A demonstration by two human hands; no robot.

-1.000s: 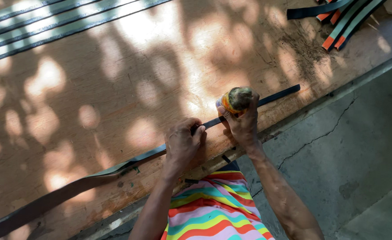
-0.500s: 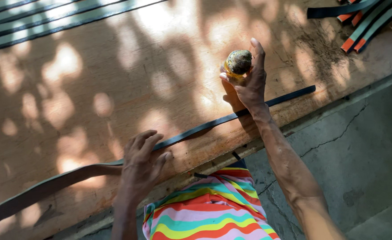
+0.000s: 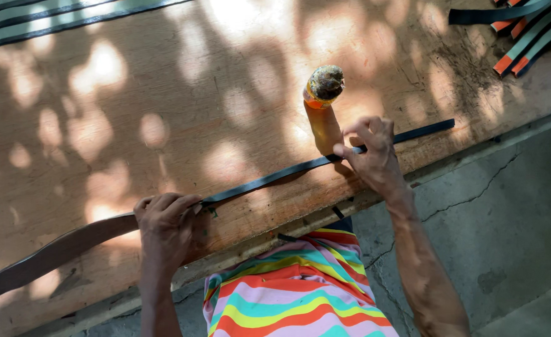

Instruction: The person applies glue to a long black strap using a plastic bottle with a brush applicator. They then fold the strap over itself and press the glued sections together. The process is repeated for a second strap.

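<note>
Half a second ago the right hand (image 3: 375,153) was lifted off the wood with the small bottle (image 3: 323,87) in its palm; now the bottle stands alone on the board and that hand has dropped to the strap. The left hand (image 3: 166,221) has slid a little further along it too.

Largest is the wooden board (image 3: 100,125), dappled with leaf shadow, which serves as the work surface above a cracked concrete floor (image 3: 512,206). Across it runs a long dark strap (image 3: 269,178), flat on the wood from the lower left up to the right. The left hand presses down on it with fingers curled over the top, while the right pinches it between thumb and fingertips, so the stretch between them lies taut and straight. More strips, dark with orange ends (image 3: 519,31), lie well apart at the top right corner.

The bottle stands upright just beyond the right hand, within reach; it is orange with a crusted, dirty top, and what it contains cannot be made out.
</note>
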